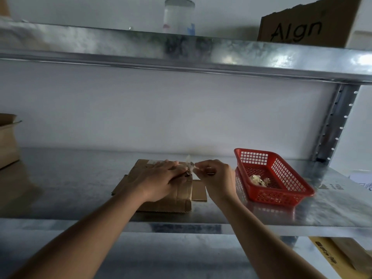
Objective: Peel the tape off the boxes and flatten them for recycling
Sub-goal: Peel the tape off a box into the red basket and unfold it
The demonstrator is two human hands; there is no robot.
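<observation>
1 flattened box [161,200] | left hand [159,181] presses flat | right hand [216,178] pinches tape [190,168] | 1 red basket [281,195]

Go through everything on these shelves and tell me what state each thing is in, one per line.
Cardboard box: flattened, lying on the shelf.
Tape: partly peeled, crumpled between both hands.
Left hand: resting on the box, fingers at the tape.
Right hand: pinching the tape.
Red basket: upright, holding a wad of peeled tape.
Box at left: standing, top open.
</observation>
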